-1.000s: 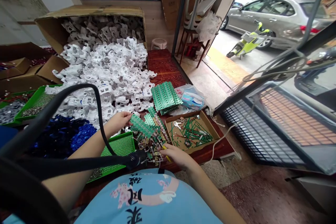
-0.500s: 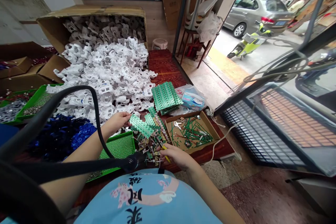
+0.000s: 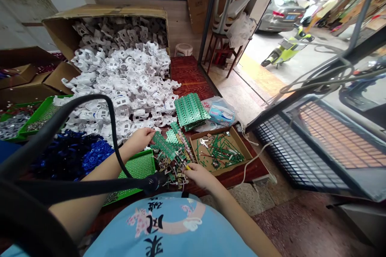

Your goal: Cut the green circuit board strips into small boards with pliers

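Note:
My left hand [image 3: 141,138] pinches one end of a green circuit-board strip [image 3: 164,145], which is held just above the table. My right hand [image 3: 197,175] is closed around a thin yellow-handled tool [image 3: 186,166] whose tip points at a heap of small loose components [image 3: 172,164] beside the strip. More green strips lie next to the held one, and a neat stack of green boards [image 3: 189,111] sits farther back.
A big pile of white plastic housings [image 3: 126,84] spills from a cardboard box [image 3: 60,28]. Blue parts [image 3: 78,156], green trays [image 3: 137,168], a shallow box of green offcuts [image 3: 220,150] and a black cable [image 3: 90,144] surround me. At right the doorway opens onto a street.
My right hand has slid slightly left toward the component heap with the tool. My left hand lowered the strip a little. Outside, the silver car has moved away.

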`<state>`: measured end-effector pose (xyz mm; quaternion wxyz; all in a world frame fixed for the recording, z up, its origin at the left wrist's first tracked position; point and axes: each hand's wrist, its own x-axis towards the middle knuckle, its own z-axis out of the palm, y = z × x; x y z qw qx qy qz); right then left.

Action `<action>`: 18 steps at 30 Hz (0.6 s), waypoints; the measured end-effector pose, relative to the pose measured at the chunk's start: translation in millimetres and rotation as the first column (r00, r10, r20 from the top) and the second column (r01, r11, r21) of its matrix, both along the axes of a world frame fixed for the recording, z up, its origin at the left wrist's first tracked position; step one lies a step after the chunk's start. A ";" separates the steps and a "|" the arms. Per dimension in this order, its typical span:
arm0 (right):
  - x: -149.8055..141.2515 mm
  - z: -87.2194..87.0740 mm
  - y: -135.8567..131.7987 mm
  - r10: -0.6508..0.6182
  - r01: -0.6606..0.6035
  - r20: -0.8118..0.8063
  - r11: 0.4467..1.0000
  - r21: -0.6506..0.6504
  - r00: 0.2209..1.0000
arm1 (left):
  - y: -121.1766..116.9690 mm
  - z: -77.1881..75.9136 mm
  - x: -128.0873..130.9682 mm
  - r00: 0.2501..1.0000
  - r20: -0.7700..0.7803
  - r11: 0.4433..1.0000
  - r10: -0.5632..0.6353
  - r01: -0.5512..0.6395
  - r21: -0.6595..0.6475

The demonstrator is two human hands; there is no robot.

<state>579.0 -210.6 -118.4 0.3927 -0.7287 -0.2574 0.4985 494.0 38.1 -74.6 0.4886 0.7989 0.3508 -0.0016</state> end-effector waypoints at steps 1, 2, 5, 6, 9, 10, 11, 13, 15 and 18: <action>0.1 -1.6 1.2 0.001 -0.001 0.021 1.000 -0.029 1.000 | -4.4 2.5 1.2 0.998 0.004 0.996 -0.058 0.058 0.074; 0.0 -2.6 2.4 -0.002 0.004 0.041 0.998 -0.059 0.999 | -8.9 5.2 2.5 0.993 0.006 0.983 -0.122 0.120 0.140; -0.8 -1.9 5.4 -0.016 0.025 0.074 0.992 -0.125 0.997 | -20.4 12.3 5.8 0.973 -0.004 0.933 -0.230 0.222 0.284; -1.1 -0.8 6.1 -0.018 0.027 0.069 0.991 -0.134 0.997 | -22.8 13.7 6.0 0.970 -0.007 0.921 -0.243 0.233 0.312; -1.7 1.9 6.4 -0.040 0.036 -0.017 0.986 -0.160 0.999 | -25.3 13.7 3.2 0.947 0.023 0.890 -0.319 0.291 0.350; -1.7 2.0 5.8 -0.050 0.040 -0.059 0.984 -0.172 0.997 | -24.9 12.7 1.3 0.937 0.039 0.881 -0.346 0.310 0.357; -1.7 1.6 4.7 -0.062 0.043 -0.105 0.983 -0.181 0.993 | -23.8 11.4 -0.9 0.931 0.052 0.875 -0.361 0.319 0.363; -1.7 -0.4 1.8 -0.086 0.049 -0.203 0.983 -0.178 0.975 | -19.9 8.1 -5.2 0.939 0.073 0.885 -0.336 0.288 0.366; -2.2 -2.6 -1.6 -0.104 0.047 -0.314 0.982 -0.184 0.944 | -13.8 3.8 -8.8 0.965 0.091 0.924 -0.247 0.206 0.323; -4.6 -4.4 -5.7 -0.147 0.048 -0.434 0.972 -0.230 0.889 | -2.5 -3.7 -12.4 0.990 0.093 0.979 -0.106 0.087 0.187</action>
